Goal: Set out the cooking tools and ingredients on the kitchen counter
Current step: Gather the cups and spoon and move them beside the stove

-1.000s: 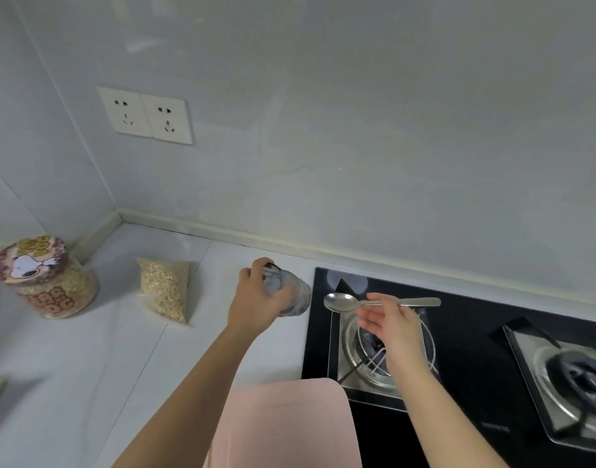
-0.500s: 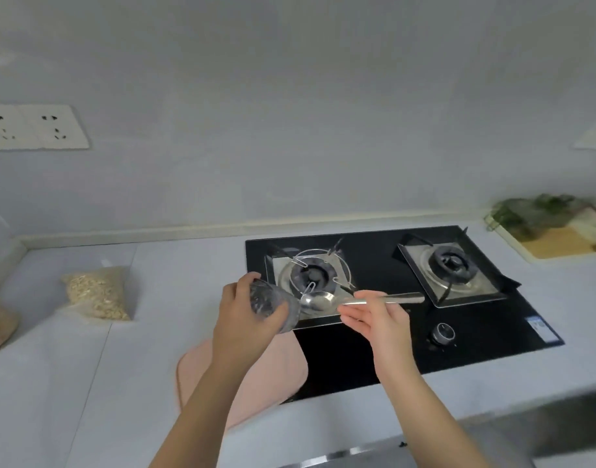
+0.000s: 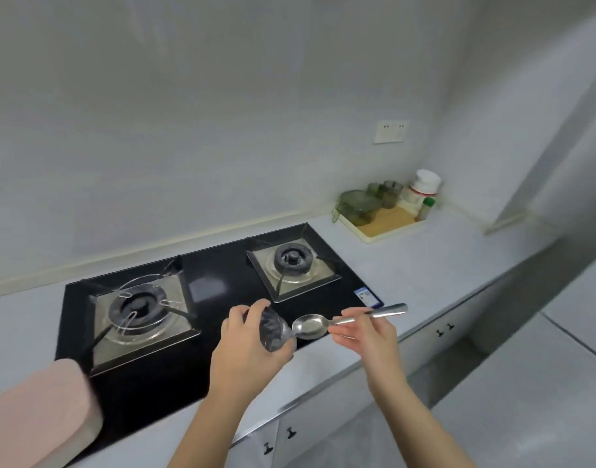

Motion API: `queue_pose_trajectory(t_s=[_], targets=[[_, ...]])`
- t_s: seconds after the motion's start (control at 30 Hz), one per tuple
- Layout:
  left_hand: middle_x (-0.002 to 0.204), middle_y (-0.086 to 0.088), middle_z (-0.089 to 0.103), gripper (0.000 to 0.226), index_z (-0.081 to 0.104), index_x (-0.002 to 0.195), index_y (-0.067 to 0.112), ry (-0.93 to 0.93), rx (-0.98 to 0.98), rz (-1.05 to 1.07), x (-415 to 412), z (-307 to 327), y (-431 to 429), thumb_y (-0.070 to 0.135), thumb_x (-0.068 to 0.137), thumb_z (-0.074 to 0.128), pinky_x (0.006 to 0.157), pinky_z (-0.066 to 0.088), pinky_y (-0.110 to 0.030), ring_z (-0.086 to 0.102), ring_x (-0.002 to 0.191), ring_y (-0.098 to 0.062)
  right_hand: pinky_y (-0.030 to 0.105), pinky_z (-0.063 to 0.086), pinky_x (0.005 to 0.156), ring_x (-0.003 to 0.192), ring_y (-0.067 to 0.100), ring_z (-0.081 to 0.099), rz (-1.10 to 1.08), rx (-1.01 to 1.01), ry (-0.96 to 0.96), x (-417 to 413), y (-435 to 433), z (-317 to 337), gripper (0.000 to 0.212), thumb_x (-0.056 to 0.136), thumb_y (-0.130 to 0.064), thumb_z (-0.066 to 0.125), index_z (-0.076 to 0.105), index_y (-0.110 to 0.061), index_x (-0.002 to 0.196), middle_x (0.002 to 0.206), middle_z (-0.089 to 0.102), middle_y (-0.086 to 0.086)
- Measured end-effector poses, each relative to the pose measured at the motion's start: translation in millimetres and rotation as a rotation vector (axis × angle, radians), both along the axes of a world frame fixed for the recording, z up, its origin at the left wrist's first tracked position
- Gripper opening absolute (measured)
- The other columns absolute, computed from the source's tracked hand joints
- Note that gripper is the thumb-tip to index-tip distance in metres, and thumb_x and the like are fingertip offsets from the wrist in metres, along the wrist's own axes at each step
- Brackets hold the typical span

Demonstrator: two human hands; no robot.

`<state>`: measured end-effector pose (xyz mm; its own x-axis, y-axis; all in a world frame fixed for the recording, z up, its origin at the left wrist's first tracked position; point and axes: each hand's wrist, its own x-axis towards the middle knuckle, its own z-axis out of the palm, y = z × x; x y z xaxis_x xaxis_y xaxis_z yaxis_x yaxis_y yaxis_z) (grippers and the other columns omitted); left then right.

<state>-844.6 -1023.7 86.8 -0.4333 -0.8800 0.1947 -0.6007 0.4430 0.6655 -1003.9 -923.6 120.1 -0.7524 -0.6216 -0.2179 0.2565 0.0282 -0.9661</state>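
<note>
1. Because the pink cloth (image 3: 36,410) at 8 o'clock lies on the counter (image 3: 435,265) edge just beside the hob (image 3: 208,282), it could be dragged off if your left forearm sweeps back that way.
2. With your left hand (image 3: 245,346) wrapped around a small clear container (image 3: 274,331) tipped on its side, mouth toward the spoon, anything inside may spill onto the black hob below; whether it holds anything, you cannot tell.
3. While your right hand (image 3: 364,332) pinches the spoon (image 3: 343,320) handle between thumb and fingertips, the bowl sits level, touching the container's rim. That light pinch could let the spoon roll or drop onto the burner grates.
4. Since both items hang over the hob's front edge at 6 o'clock, neither is set out yet; bare counter lies at 3 o'clock, to the right of the hob.
5. If you head for 1 o'clock, the tray (image 3: 381,231) there is already crowded with green glassware (image 3: 360,204), a white jar (image 3: 423,189) and a small bottle (image 3: 426,207), so knocking them is a risk.
</note>
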Motion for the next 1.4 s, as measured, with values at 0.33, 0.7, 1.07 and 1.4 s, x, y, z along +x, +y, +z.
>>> queue_pose_trajectory(t_s=[0.33,0.7,1.07,1.4], targets=[[0.121,0.016,0.037,0.071,0.034,0.131,0.043,-0.033,-0.039,-0.198,-172.6,4.1,35.1,0.063,0.068,0.06,0.083,0.051,-0.029,0.043,0.114,-0.009,0.027,0.059,0.06,0.07,0.028,0.072,-0.194,-0.022,-0.01,-152.4,65.1,-3.5,0.022,0.095,-0.003,0.045,0.065,0.007,0.091,0.084,0.071,0.024],[0.122,0.01,0.036,0.066,0.034,0.133,0.038,-0.109,-0.016,-0.344,-393.0,-20.4,-16.4,0.061,0.076,0.056,0.083,0.051,-0.026,0.04,0.112,-0.011,0.029,0.058,0.061,0.074,0.031,0.072,-0.294,0.07,0.046,-359.2,30.1,-10.8,0.021,0.095,-0.002,0.045,0.064,0.004,0.091,0.086,0.072,0.023],[0.12,0.006,0.039,0.065,0.041,0.13,0.034,-0.083,-0.107,-0.297,-567.2,-18.0,-90.2,0.057,0.073,0.064,0.077,0.053,-0.03,0.044,0.111,-0.016,0.031,0.061,0.068,0.076,0.03,0.073,-0.311,0.087,0.051,-525.5,-30.2,4.5,0.022,0.097,-0.003,0.043,0.064,0.003,0.096,0.087,0.071,0.024],[0.13,-0.003,0.035,0.074,0.034,0.14,0.029,-0.222,-0.07,-0.163,-681.2,-31.8,-172.6,0.049,0.077,0.065,0.091,0.05,-0.037,0.038,0.119,-0.024,0.032,0.06,0.07,0.076,0.029,0.073,-0.165,0.073,0.044,-665.1,-133.0,-4.7,0.021,0.095,-0.009,0.047,0.065,0.002,0.092,0.083,0.072,0.022]])
